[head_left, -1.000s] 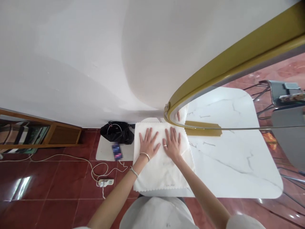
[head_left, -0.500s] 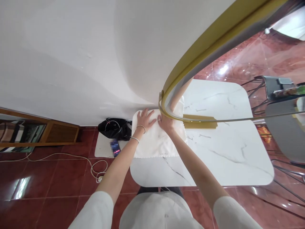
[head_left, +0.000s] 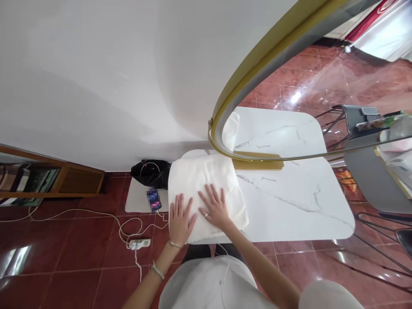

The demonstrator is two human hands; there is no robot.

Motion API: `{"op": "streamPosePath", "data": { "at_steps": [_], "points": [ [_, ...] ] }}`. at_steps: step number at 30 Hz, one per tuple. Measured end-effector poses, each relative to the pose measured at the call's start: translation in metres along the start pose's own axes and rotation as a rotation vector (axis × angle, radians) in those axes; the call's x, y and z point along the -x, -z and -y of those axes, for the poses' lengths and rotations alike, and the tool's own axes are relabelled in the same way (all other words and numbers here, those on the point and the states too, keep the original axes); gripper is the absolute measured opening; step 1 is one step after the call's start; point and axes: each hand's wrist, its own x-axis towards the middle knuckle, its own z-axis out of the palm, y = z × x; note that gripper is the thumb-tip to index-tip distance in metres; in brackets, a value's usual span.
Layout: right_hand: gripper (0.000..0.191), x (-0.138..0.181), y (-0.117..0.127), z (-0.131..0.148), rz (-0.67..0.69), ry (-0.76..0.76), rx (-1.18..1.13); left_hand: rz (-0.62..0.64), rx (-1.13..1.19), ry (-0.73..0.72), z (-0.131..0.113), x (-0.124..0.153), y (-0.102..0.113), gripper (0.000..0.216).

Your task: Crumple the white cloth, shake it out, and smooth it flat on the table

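Note:
A white cloth with a scalloped edge lies over the left end of the white marble-patterned table. My left hand rests flat on the cloth's front left part, fingers stretched out. Lying on the cloth to its right is my right hand, palm down with the fingers spread and a ring showing. Neither hand grips anything. The cloth's front edge reaches the table's front edge, close to my body.
A gold-framed mirror stands at the table's back on a gold base. Left of the table are a black bag, a phone and a power strip with cables. A wooden cabinet stands farther left. Chairs are at right.
Both hands have moved from the back of the table toward my body, and the cloth has shifted toward the front edge with them. The view has moved slightly right.

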Motion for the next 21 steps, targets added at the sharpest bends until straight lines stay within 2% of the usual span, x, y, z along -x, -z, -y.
{"op": "streamPosePath", "data": {
  "at_steps": [3,5,7,10,13,15,18,21],
  "points": [
    [0.065,0.053,0.005,0.011,0.030,-0.060,0.028,-0.019,-0.015,-0.022,-0.019,0.027,-0.006,0.066],
    [0.067,0.081,0.007,0.007,0.018,-0.108,0.064,-0.034,-0.019,-0.065,-0.035,0.038,-0.011,0.067],
    [0.068,0.104,0.007,-0.004,-0.012,-0.150,0.107,-0.051,-0.025,-0.130,-0.052,0.041,-0.018,0.067],
    [0.068,0.124,0.005,-0.026,-0.068,-0.177,0.164,-0.082,-0.036,-0.229,-0.075,0.031,-0.028,0.065],
    [0.066,0.126,0.004,-0.044,-0.112,-0.195,0.204,-0.124,-0.042,-0.273,-0.088,0.011,-0.036,0.064],
    [0.064,0.120,0.004,-0.050,-0.134,-0.214,0.221,-0.147,-0.050,-0.295,-0.088,-0.002,-0.041,0.062],
    [0.062,0.103,0.003,-0.053,-0.156,-0.227,0.220,-0.161,-0.060,-0.317,-0.074,-0.014,-0.045,0.058],
    [0.062,0.082,0.001,-0.048,-0.127,-0.195,0.168,-0.176,-0.057,-0.273,-0.052,-0.014,-0.046,0.055]
  ]
}}
